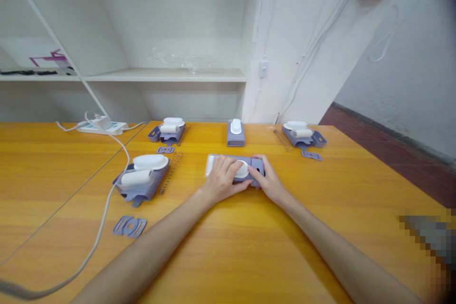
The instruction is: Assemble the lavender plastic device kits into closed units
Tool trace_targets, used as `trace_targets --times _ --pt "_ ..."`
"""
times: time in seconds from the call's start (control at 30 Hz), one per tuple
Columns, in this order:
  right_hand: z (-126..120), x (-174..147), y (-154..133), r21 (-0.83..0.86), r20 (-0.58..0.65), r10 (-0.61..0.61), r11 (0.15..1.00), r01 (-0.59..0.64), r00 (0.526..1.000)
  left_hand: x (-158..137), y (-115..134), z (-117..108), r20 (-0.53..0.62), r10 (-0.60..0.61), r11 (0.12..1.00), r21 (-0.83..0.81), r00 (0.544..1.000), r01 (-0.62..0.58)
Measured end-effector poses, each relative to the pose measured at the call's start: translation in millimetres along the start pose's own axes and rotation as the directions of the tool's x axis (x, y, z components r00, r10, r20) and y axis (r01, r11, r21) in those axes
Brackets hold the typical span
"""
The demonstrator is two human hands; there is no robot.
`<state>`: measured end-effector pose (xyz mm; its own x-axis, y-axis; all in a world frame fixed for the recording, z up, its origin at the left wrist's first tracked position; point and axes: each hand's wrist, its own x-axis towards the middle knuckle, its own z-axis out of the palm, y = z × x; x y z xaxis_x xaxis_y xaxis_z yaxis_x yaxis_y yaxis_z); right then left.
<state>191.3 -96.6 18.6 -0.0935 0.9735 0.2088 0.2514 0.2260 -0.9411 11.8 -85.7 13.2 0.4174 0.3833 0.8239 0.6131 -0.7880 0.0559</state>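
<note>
Both hands are on a grey-purple plastic housing [245,160] that lies lengthwise in front of me, a little above or on the table; I cannot tell which. My left hand [221,176] curls over its left and middle part, fingers on top and thumb along the near side. My right hand [267,179] grips the right end, with the thumb reaching toward the white oval piece [242,169] on the top face. A pale end [210,165] sticks out left of my left hand. Parts of the housing are hidden under the fingers.
A similar housing [235,141] stands behind my hands. Part sets with white rolls lie at left [137,178], back left [170,129] and right [301,134]. Near them are springs [170,173] and flat grey plates [130,226]. A white cable [103,223] runs from a power strip [107,127].
</note>
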Motion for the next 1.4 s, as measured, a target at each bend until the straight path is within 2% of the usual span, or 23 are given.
trace_targets --times 0.13,0.23,0.33,0.43,0.53,0.7,1.03,1.4 --pt "0 1 -2 0.052 -0.104 -0.023 0.998 0.028 0.994 2 1 -1 0.004 -0.039 0.999 0.028 0.999 0.039" --pt "1 3 0 0.074 -0.184 -0.009 0.997 0.023 0.983 5 -1 -3 -0.063 -0.155 0.984 0.079 0.986 0.159" --pt "0 4 3 0.091 -0.241 0.017 0.996 0.006 0.971 7 -5 -3 -0.067 -0.353 0.932 0.064 0.933 0.358" --pt "-1 4 5 0.080 -0.248 0.018 0.997 0.002 0.969 9 -8 -2 0.039 -0.458 0.889 -0.007 0.888 0.459" --pt "-3 3 5 0.038 -0.221 0.000 0.999 0.009 0.975 10 -9 -2 0.127 -0.414 0.904 -0.057 0.901 0.423" --pt "-7 1 4 -0.026 -0.175 -0.011 1.000 0.006 0.984 11 -11 -6 0.162 -0.321 0.937 -0.087 0.933 0.338" --pt "-7 1 7 -0.140 -0.236 -0.104 0.988 0.072 0.966 7 -17 -7 0.153 -0.309 0.938 -0.112 0.939 0.328" --pt "-14 -2 4 -0.161 -0.163 -0.164 0.977 0.138 0.973 5 -16 -8 0.132 -0.218 0.962 -0.136 0.967 0.236"
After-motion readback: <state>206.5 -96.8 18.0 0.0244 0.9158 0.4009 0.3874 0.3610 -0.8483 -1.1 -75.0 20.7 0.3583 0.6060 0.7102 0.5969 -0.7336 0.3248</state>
